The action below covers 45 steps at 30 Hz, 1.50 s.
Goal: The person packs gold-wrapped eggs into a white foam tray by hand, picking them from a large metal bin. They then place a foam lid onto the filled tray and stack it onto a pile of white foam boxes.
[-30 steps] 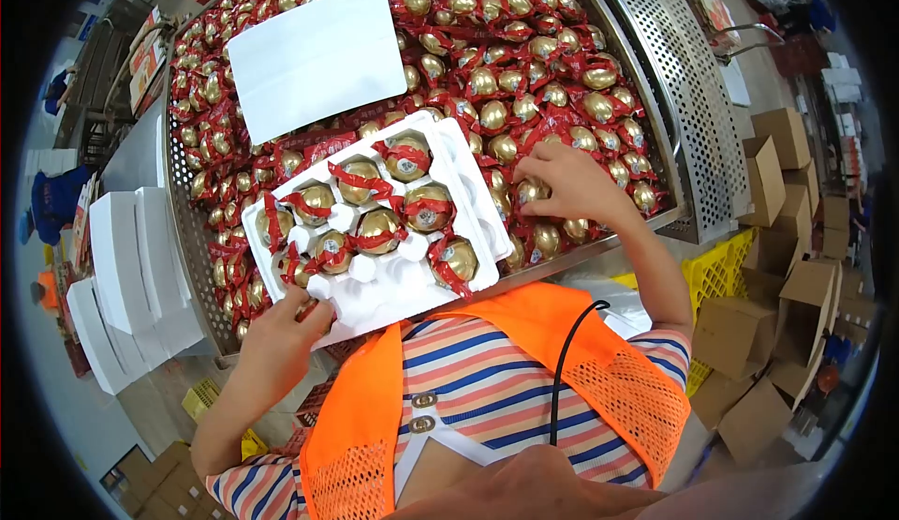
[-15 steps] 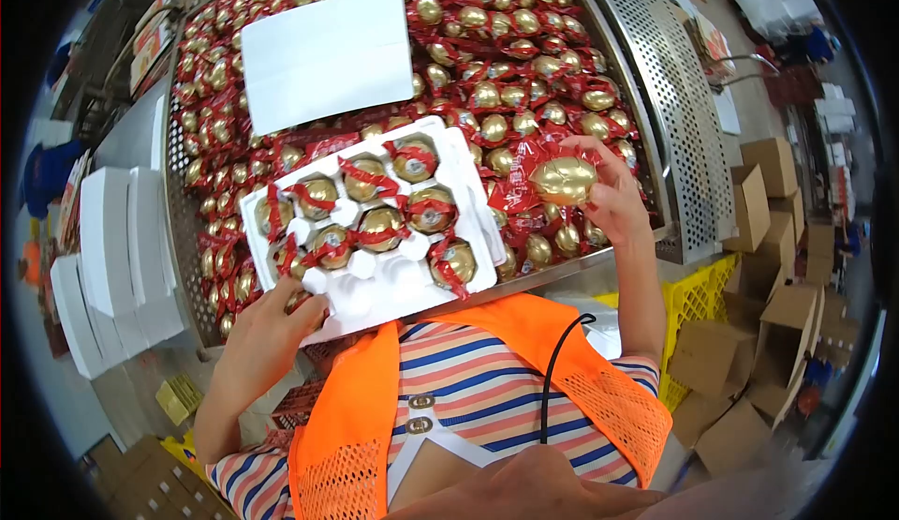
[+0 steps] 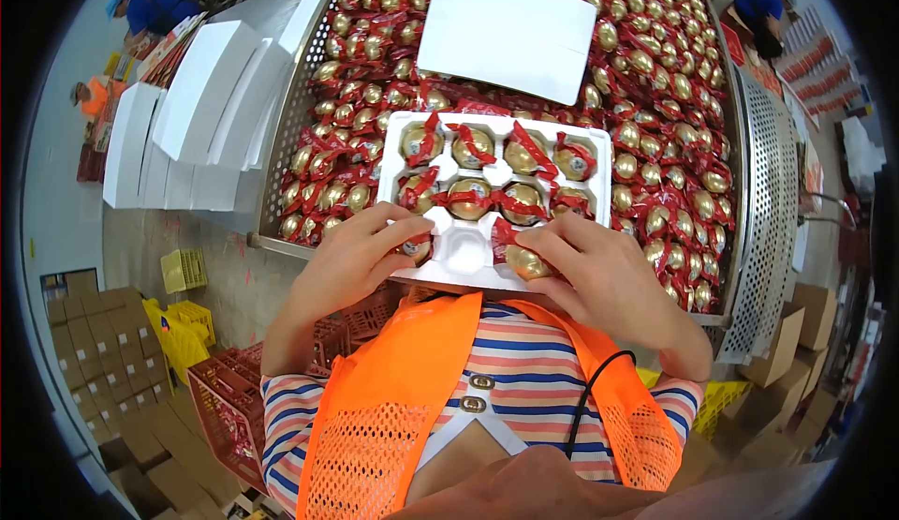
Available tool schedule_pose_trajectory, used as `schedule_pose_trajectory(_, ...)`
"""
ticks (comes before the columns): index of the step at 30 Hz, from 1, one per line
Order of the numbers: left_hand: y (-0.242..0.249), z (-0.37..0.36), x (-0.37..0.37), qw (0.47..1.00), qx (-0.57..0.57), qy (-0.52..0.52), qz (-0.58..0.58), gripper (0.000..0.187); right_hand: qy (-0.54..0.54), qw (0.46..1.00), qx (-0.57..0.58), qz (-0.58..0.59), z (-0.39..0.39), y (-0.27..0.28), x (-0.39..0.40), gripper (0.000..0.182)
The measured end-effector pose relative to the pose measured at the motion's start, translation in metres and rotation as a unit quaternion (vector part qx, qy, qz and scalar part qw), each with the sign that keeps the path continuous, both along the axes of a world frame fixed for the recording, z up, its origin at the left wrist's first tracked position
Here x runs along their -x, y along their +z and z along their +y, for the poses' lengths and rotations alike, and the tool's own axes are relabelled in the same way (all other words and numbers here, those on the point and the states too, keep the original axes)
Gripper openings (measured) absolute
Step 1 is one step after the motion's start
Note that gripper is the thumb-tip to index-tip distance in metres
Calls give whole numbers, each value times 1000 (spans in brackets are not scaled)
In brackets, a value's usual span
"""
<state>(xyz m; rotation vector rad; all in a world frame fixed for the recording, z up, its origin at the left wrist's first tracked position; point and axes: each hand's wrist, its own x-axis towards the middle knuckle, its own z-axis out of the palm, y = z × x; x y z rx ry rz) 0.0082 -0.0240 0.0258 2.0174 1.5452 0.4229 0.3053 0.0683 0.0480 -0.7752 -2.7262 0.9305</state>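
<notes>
A white foam tray (image 3: 599, 194) lies in front of me, with gold eggs in red-printed wrappers sitting in its cells. At the tray's front left, my left hand (image 3: 361, 256) has thumb and fingers around a gold egg (image 3: 418, 249) in its cell. My right hand (image 3: 599, 272) grips another gold egg (image 3: 526, 262) in the front row, its red wrapper end pointing left. Between these two eggs a bare cell (image 3: 463, 250) shows. The cell beneath my right hand is hidden.
A large metal bin (image 3: 295, 98) full of wrapped gold eggs lies under the tray, with a white board (image 3: 510, 33) on top. White foam boxes (image 3: 211, 98) stand at left. Red crates (image 3: 229, 408) and cardboard boxes are below. People (image 3: 159, 9) work in the background.
My right hand has brought the gold egg from above the bin down into the tray's front row. My left hand has shifted from the tray's corner onto an egg. The view has turned, levelling the tray.
</notes>
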Motion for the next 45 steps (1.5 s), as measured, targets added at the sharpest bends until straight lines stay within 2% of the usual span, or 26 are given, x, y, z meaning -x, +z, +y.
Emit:
schedule_pose_trajectory(3,1,-5,1,997,19,54,-51,42,46,996,-40,-62,6,4,3,23)
schedule_pose_trajectory(6,-6,-6,5,997,-12,34,-64,40,91,989,-10,-114,17,4,15,32)
schedule_pose_trajectory(9,2,-3,4,990,23,60,-129,33,142,970,-94,-173,10,-14,36,31)
schedule_pose_trajectory(12,-12,10,42,976,-6,140,-169,25,118,981,-65,-141,8,-9,40,32)
schedule_pose_trajectory(13,-32,18,59,950,-36,214,-226,22,108,984,-66,-128,8,-9,35,36)
schedule_pose_trajectory(14,-43,28,77,938,-65,269,-209,23,104,985,-85,-108,8,-6,32,38)
schedule_pose_trajectory(15,-64,40,102,941,-128,281,-141,22,96,988,-45,-117,10,2,33,38)
schedule_pose_trajectory(16,-69,49,121,947,-106,300,-39,21,86,988,-2,-129,12,10,35,39)
schedule_pose_trajectory(18,-101,60,160,944,-60,291,144,30,111,987,-1,-117,16,13,32,37)
schedule_pose_trajectory(20,-110,70,173,910,32,265,317,39,117,987,-10,-107,18,11,32,34)
schedule_pose_trajectory(23,-131,77,173,893,148,244,347,57,135,985,-44,-98,14,2,30,29)
schedule_pose_trajectory(26,-169,68,161,877,60,256,401,60,142,978,-105,-111,1,-3,30,33)
schedule_pose_trajectory(27,-173,69,162,879,65,263,392,61,151,978,-99,-104,1,-6,29,34)
schedule_pose_trajectory(30,-169,64,176,907,43,272,318,58,136,977,-135,-90,-8,-16,27,29)
schedule_pose_trajectory(31,-164,62,183,922,20,267,279,50,139,975,-155,-78,-8,-20,28,27)
schedule_pose_trajectory(34,-143,62,199,928,60,328,164,43,144,971,-186,-48,-3,-27,28,23)
schedule_pose_trajectory(35,-134,59,202,899,131,408,-93,43,147,972,-179,-43,2,-26,27,21)
schedule_pose_trajectory(36,-122,57,200,878,106,409,-226,44,150,973,-174,-37,6,-26,26,20)
schedule_pose_trajectory(38,-95,48,186,788,47,381,-481,45,136,980,-145,-26,7,-32,24,17)
schedule_pose_trajectory(40,-60,44,152,742,26,282,-608,45,139,980,-142,-25,10,-27,26,16)
schedule_pose_trajectory(41,-41,41,125,719,17,267,-641,47,152,978,-140,-35,13,-25,26,20)
schedule_pose_trajectory(42,-23,42,94,649,25,302,-698,50,153,978,-135,-32,13,-25,26,21)
schedule_pose_trajectory(43,-28,38,94,661,63,200,-721,52,151,979,-130,-31,13,-28,25,22)
schedule_pose_trajectory(44,-16,38,73,642,86,132,-751,54,148,981,-124,-32,12,-28,24,24)
schedule_pose_trajectory(45,-9,38,54,634,101,101,-760,54,142,983,-116,-33,12,-24,23,29)
